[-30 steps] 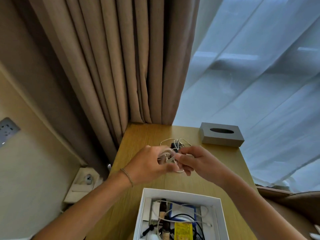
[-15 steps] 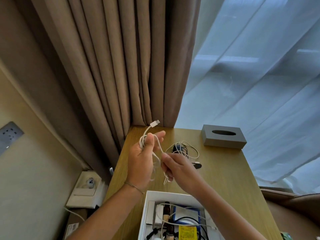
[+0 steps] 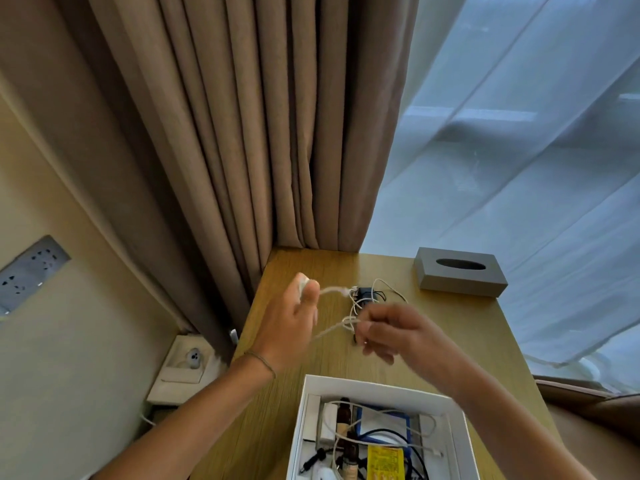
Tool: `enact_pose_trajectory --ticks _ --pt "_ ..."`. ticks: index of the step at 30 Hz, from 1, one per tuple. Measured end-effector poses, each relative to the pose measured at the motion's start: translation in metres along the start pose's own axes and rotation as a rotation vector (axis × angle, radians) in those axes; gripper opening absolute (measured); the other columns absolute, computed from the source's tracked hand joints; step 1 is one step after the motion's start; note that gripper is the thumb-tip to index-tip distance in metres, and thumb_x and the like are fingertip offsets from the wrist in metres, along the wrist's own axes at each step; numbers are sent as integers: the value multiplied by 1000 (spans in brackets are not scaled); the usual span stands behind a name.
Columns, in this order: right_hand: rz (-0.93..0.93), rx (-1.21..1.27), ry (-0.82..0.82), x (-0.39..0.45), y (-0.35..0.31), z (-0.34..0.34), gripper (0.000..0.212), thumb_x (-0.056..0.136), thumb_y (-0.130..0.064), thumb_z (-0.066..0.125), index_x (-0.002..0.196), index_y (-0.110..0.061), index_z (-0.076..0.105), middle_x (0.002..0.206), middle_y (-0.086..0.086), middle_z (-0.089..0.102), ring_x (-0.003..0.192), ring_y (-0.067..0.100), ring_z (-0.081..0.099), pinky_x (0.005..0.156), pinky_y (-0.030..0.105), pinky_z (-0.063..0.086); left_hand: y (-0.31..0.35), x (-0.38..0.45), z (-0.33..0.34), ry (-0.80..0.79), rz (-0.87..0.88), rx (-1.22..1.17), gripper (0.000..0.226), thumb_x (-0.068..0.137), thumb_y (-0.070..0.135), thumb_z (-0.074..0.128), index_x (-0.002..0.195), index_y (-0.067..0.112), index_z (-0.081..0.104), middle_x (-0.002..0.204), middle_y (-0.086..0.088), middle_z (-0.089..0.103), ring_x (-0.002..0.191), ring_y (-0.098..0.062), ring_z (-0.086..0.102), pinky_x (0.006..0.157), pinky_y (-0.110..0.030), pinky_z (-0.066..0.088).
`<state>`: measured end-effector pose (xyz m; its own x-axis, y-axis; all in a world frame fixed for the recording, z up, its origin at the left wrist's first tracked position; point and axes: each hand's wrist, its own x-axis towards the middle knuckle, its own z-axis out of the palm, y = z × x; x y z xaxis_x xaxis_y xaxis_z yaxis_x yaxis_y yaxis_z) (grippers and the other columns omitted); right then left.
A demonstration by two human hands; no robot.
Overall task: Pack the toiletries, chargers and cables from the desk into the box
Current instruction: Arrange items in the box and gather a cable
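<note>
My left hand (image 3: 291, 327) grips a white cable (image 3: 332, 292) above the wooden desk (image 3: 467, 327); the cable loops over its fingers and a blurred strand runs right. My right hand (image 3: 391, 332) pinches the same cable's lower strands at its fingertips. Behind the hands a black charger (image 3: 365, 293) lies on the desk in a tangle of white cord. The open white box (image 3: 346, 382) stands at the near edge, holding cables, small brown bottles, a blue-edged item and a yellow packet.
A grey tissue box (image 3: 460, 271) sits at the desk's far right. Brown curtains (image 3: 277, 133) hang behind the desk and sheer ones to the right. On the left wall are a socket panel (image 3: 31, 271) and a lower shelf (image 3: 187, 365).
My left hand has dropped from upright to reaching forward, and my right hand has moved right, so the white cable is stretched between them. The view has tilted slightly.
</note>
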<state>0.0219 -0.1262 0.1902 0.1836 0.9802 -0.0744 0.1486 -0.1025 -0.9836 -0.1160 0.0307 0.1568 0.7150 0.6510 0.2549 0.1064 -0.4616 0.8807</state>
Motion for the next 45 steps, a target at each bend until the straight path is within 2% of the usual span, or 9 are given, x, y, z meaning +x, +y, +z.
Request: enact_pose_trajectory --ticks 7,18,23,25,28,32,37,40,45 --pt "-97 -82 154 18 -27 -10 31 100 -17 59 70 -19 66 61 6 51 52 18 42 52 31 36 12 -16 22 -428 65 8 59 73 88 38 78 30 49 58 -3 45 50 -17 37 46 -44 34" --pt "-21 -243 363 33 23 14 29 101 -30 56 75 -21 65 59 -4 53 53 14 46 55 35 40 20 -8 14 107 -272 -435 55 100 54 31 108 23 77 69 -6 56 49 -13 39 43 -26 33" --pt "89 -268 251 32 48 53 35 104 -34 49 72 -27 63 58 -4 57 52 10 50 57 35 47 28 9 14 192 -363 -746 60 103 51 26 84 9 64 104 -11 78 96 -25 72 90 -41 54" --pt "107 -341 169 28 53 69 36 105 -33 47 72 -28 62 59 -5 57 52 8 51 59 35 49 32 17 13 239 -466 -921 54 102 54 31 81 11 56 79 -12 76 71 -26 74 68 -37 61" --pt "97 -478 9 17 48 78 37 106 -39 42 80 -26 64 64 -8 56 59 7 52 66 35 48 27 25 14 311 -473 -773 51 102 56 33 79 13 50 47 2 45 33 -11 39 35 -19 33" --pt "81 -466 -86 2 23 53 31 104 -36 47 77 -28 60 69 -1 60 60 11 52 58 26 45 7 16 15 189 -203 -288 55 100 60 27 75 13 43 55 2 31 44 -9 26 43 -27 23" --pt "31 -184 31 2 -9 3 20 101 -16 55 83 -18 65 74 -6 61 63 3 56 59 15 43 -2 -7 15 -399 -75 -168 83 67 96 23 74 16 46 61 5 40 52 -9 34 50 -26 33" --pt "-54 -256 126 9 -14 -14 21 99 -27 61 82 -16 68 75 20 62 66 39 56 62 47 46 7 -16 19 -651 -58 -190 77 70 92 38 74 15 47 63 8 39 54 -7 31 51 -21 29" --pt "-107 -305 301 16 0 -14 26 99 -31 61 75 -21 64 69 19 60 58 26 50 58 40 43 17 -18 22 -240 -81 -249 54 100 48 40 92 5 72 61 -3 47 49 -7 40 48 -23 33"
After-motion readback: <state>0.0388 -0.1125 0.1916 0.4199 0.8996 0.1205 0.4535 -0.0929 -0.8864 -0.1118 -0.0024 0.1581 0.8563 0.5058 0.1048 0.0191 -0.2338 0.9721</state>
